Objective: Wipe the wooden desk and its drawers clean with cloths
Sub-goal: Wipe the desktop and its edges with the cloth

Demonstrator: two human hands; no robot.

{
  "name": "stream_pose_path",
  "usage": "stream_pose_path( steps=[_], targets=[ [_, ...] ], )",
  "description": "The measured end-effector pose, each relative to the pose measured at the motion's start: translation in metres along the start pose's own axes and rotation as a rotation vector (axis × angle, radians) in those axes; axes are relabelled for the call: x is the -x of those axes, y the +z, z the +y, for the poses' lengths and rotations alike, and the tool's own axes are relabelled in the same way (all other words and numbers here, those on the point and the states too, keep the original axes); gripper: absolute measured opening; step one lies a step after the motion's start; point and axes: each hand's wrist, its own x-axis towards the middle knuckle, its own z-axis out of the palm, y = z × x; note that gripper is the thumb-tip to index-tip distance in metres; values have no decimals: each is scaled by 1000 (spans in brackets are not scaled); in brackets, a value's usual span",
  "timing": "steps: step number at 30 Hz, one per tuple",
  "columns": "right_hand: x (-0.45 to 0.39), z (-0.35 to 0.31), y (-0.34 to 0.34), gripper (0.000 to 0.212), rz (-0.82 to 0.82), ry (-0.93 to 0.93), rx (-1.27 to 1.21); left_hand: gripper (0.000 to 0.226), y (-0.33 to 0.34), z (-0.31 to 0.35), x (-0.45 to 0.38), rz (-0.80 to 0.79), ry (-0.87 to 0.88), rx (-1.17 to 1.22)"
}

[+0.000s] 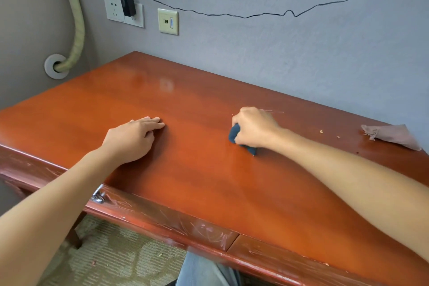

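Glossy reddish desk [209,181], scratched drawers [185,225], crumbs [321,131] right.

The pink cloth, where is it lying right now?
In the head view the pink cloth lies far right on the desk, near the wall, beyond the right hand and some crumbs.

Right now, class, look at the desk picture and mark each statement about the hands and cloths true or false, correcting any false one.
1. The right hand grips a dark blue cloth on the desk. True.
2. The left hand holds a cloth. False: it rests flat on the wood, fingers straight, holding nothing.
3. A pinkish cloth lies near the desk's far right end. True.
4. The charger lies on the desk. False: it is plugged into the wall socket.
5. Crumbs lie between the two cloths. True.
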Motion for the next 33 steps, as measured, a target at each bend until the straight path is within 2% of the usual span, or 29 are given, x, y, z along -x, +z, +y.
stream_pose_path(
  steps=[2, 6, 9, 13, 16, 18, 20, 22, 24, 27, 30, 32, 33],
  targets=[
    [-1, 15, -13, 16, 8, 71, -2, 53, 1, 0, -1, 0, 4, -3],
    [2, -6, -33, 12, 82, 126, -224, 53, 0, -1, -1, -19, 9, -4],
    [17, -58, -23, 13, 20, 38, -414, 56, -14, -8, -6, -23, 13, 60],
    [52, -147, 14, 21, 23, -169, -555, 70, -28, -22, -3, -102, 25, 275],
    [80, -168, 40, 22, 3, -250, -567, 62, -31, -24, 6, -161, 66, 235],
    [79, -136, 46, 23, 41, -152, -485, 47, -33, -32, 19, -141, 97, 153],
    [66, -88, 48, 24, 88, 55, -398, 36, -31, -51, 39, -12, 95, -20],
    [52, -50, 47, 26, 144, 255, -336, 43, -27, -62, 62, 106, 9, -128],
    [42, -53, 47, 29, 176, 309, -265, 47, -23, -59, 71, 177, -83, -85],
    [36, -117, 49, 32, 207, 142, -283, 35, -22, -46, 67, 243, -129, -47],
    [37, -188, 54, 27, 170, -185, -380, 35, -28, -46, 63, 185, -158, -20],
    [33, -209, 51, 26, 142, -330, -403, 39, -31, -45, 57, 170, -174, -12],
    [27, -210, 50, 27, 135, -339, -407, 41, -31, -41, 55, 179, -187, -20]
  ],
)
